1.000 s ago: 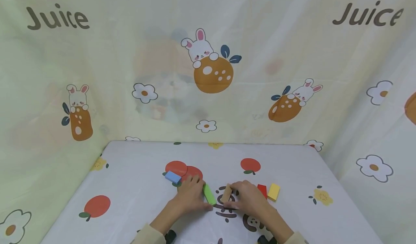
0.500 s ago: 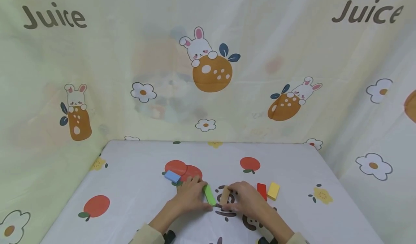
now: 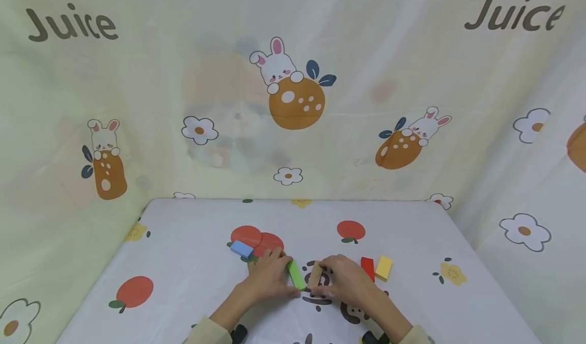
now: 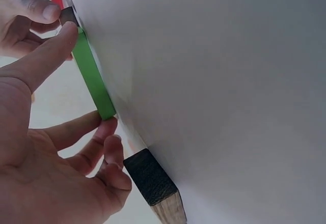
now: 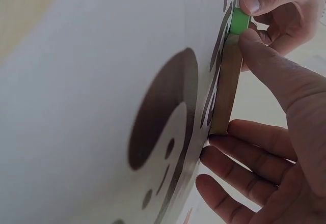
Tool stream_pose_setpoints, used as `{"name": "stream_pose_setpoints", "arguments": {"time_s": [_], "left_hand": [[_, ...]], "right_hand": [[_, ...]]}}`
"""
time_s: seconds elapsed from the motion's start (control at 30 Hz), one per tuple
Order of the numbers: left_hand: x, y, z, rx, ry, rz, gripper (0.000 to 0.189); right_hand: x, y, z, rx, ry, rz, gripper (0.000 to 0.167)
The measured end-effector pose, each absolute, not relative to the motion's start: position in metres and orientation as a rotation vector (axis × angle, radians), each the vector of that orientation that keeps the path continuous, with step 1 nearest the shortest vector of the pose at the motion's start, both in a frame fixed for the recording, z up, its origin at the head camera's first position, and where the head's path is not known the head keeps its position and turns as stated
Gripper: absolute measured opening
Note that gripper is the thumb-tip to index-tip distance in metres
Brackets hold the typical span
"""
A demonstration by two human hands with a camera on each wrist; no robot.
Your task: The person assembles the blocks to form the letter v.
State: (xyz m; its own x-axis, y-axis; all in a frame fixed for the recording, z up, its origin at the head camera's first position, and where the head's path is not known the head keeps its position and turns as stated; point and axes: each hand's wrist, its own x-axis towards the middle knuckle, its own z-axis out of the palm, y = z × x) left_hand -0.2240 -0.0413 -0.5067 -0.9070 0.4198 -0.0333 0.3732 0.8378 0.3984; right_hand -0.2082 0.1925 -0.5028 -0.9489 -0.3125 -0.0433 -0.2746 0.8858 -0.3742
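My left hand (image 3: pixel 267 277) pinches a green block (image 3: pixel 295 275) lengthwise, thumb at its near end and fingers at its far end. The same grip shows in the left wrist view, where the green block (image 4: pixel 94 76) lies along the cloth. My right hand (image 3: pixel 348 279) holds a plain wooden block (image 3: pixel 315 275) by its two ends in the same manner. The two blocks slant toward each other, their near ends close together with a small gap. Just beyond my left fingers sits a dark-ended wooden block (image 4: pixel 153 178), mostly hidden in the head view.
A blue block (image 3: pixel 241 249) lies beyond my left hand. To the right of my right hand are a red block (image 3: pixel 368 268) and a yellow block (image 3: pixel 383 267). The printed cloth (image 3: pixel 192 257) covers the table, with a curtain (image 3: pixel 229 28) behind.
My right hand has shifted the wooden block slightly left and straightened it a little, narrowing the gap to the green block. My left hand stays almost still.
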Motion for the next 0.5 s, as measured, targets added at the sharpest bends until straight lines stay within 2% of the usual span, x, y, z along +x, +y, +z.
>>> {"name": "stream_pose_setpoints", "arguments": {"time_s": [0.5], "left_hand": [[-0.2255, -0.0438, -0.5085, 0.65, 2.892, 0.61, 0.082]], "right_hand": [[-0.2069, 0.1912, -0.5005, -0.476, 2.972, -0.532, 0.073]]}}
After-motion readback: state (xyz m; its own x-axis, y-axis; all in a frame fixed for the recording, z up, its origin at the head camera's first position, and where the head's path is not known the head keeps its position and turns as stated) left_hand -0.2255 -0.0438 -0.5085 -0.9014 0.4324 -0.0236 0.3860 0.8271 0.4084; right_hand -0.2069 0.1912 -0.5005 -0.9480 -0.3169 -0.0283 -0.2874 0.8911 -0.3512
